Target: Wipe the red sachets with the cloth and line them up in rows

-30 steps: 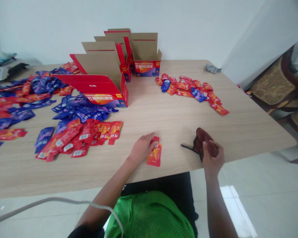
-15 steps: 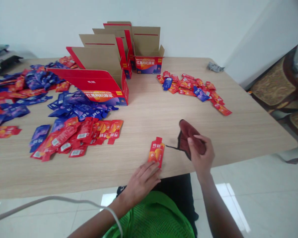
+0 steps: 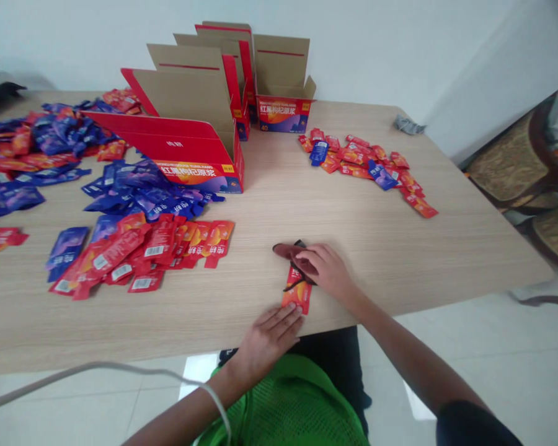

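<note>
A red-orange sachet (image 3: pixel 297 296) lies near the front edge of the wooden table (image 3: pixel 335 210). My left hand (image 3: pixel 267 337) rests flat with fingers stretched, its tips touching the sachet's near end. My right hand (image 3: pixel 328 269) presses a dark red cloth (image 3: pixel 288 251) down onto the sachet's far end, fingers curled over the cloth.
A heap of red sachets (image 3: pixel 144 254) and blue sachets (image 3: pixel 139 195) lies to the left. An open red carton (image 3: pixel 190 158) stands behind them, with more cartons (image 3: pixel 279 93) at the back. Another scatter of sachets (image 3: pixel 367 164) lies at the right. Chairs (image 3: pixel 516 161) stand beyond the table.
My right hand has brought the cloth leftward from the right of the sachet onto it. My left hand has slid from the sachet's top to its near end.
</note>
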Demonstrator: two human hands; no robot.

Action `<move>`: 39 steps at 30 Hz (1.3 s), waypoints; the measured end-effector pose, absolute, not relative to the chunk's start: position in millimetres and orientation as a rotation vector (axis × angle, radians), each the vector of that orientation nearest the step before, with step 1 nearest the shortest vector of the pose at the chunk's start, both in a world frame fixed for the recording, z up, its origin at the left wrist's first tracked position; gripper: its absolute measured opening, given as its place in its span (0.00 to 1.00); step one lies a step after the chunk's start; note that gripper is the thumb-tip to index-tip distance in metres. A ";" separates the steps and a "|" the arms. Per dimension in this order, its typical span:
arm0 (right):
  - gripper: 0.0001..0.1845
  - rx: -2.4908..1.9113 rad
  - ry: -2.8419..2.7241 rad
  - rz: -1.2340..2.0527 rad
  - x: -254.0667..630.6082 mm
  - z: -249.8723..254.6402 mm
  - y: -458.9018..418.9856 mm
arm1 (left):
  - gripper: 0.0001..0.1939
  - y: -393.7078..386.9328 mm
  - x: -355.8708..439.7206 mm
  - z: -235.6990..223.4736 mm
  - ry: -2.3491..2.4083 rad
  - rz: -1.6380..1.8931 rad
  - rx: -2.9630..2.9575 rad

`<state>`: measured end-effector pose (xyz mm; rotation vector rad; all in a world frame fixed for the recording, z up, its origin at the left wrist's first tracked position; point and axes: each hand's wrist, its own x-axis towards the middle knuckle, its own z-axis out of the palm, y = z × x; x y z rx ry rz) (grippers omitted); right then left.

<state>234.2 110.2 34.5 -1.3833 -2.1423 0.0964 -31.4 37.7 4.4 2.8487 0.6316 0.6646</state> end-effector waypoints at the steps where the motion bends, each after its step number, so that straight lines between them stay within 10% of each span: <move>1: 0.13 -1.414 -2.134 0.044 240.9 38.6 119.0 | 0.19 37.6 -31.3 4.2 0.631 0.672 2.842; 39: 0.11 -1.154 -2.200 0.217 196.2 31.3 60.3 | 0.16 30.8 -28.0 2.7 0.697 0.726 2.710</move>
